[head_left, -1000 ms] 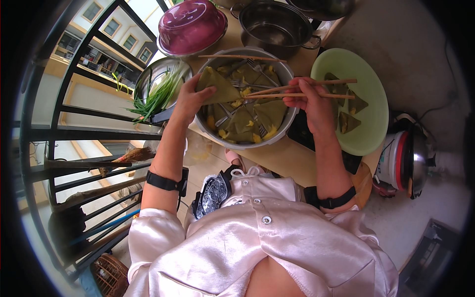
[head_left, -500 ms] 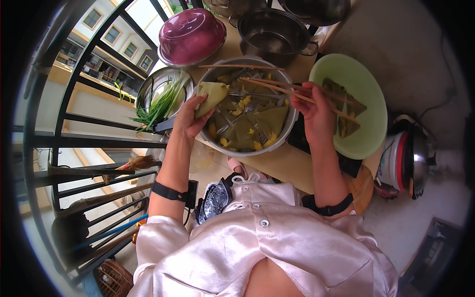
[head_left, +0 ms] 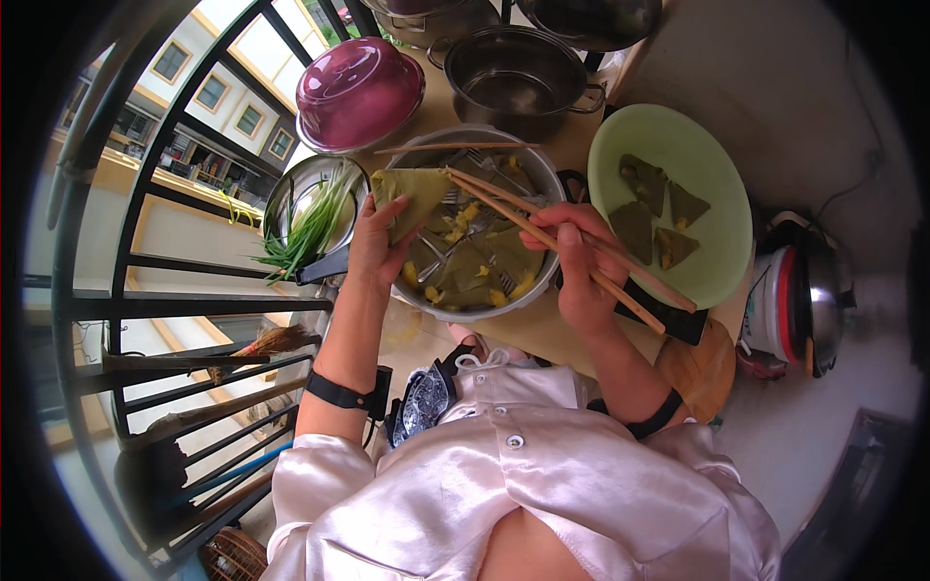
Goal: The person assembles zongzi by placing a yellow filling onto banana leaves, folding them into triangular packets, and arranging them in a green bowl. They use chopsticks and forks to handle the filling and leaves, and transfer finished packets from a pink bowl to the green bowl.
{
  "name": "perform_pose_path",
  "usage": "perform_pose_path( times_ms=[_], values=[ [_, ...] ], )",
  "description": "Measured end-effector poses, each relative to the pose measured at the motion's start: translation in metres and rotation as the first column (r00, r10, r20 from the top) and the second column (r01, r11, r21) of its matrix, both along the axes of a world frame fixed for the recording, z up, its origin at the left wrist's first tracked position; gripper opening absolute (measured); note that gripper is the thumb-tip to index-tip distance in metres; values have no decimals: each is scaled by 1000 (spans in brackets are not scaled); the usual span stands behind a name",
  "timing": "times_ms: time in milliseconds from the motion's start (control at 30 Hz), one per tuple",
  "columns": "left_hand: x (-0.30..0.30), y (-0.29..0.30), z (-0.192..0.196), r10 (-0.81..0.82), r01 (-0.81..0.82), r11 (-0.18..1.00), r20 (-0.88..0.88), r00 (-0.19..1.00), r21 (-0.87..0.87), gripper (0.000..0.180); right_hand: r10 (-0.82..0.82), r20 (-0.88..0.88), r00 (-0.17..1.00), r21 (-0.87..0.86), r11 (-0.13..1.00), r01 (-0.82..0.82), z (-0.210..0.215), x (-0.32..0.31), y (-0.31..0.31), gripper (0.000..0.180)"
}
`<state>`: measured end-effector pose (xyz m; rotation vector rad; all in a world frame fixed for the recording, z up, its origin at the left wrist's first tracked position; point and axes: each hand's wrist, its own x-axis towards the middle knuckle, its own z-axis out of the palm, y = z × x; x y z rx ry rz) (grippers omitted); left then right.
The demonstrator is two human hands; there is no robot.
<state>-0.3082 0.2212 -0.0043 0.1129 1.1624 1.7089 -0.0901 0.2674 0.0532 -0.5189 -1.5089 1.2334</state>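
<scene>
Right hand point(head_left: 581, 295): right of centre; we see its fingers pinching chopsticks point(head_left: 499, 198), whose tips now meet or nearly meet the parcel's right corner; half a second ago they hung over the pot.
Left hand point(head_left: 381, 242): left of centre, thumb and fingers pinching the green parcel point(head_left: 412, 194).
Parcel: raised over the pot's left side; we judge both hands now attend to it.
Pot point(head_left: 463, 315): centre, holding forks.
Green bowl point(head_left: 668, 126): upper right, holding four parcels.

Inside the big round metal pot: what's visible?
Triangular green parcels, metal forks and yellow bits. The pot's bottom is covered; the left hand's green parcel hides some upper-left contents.
</scene>
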Motion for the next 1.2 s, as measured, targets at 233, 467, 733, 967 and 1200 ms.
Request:
perform_pose_path(
  times_ms=[233,467,733,967,1200],
  values=[
    [13,22,13,-218,215,975,-54,974,-53,39,-3,-129,992,-133,991,-15,-6,20,7,22],
    [64,79,33,-492,511,856,-180,852,80,44,-391,-154,907,-267,901,343,2,87,15,25],
    [167,147,32,-600,648,761,-428,676,-43,50,-559,-14,829,-261,803,536,4,211,52,23],
    [223,168,1,-736,745,539,-650,190,-392,47,-283,454,845,-248,871,424,-12,288,98,21],
    [249,171,-14,-857,832,424,-456,240,-359,55,-145,566,812,-184,937,295,-29,305,160,19]
  ],
)
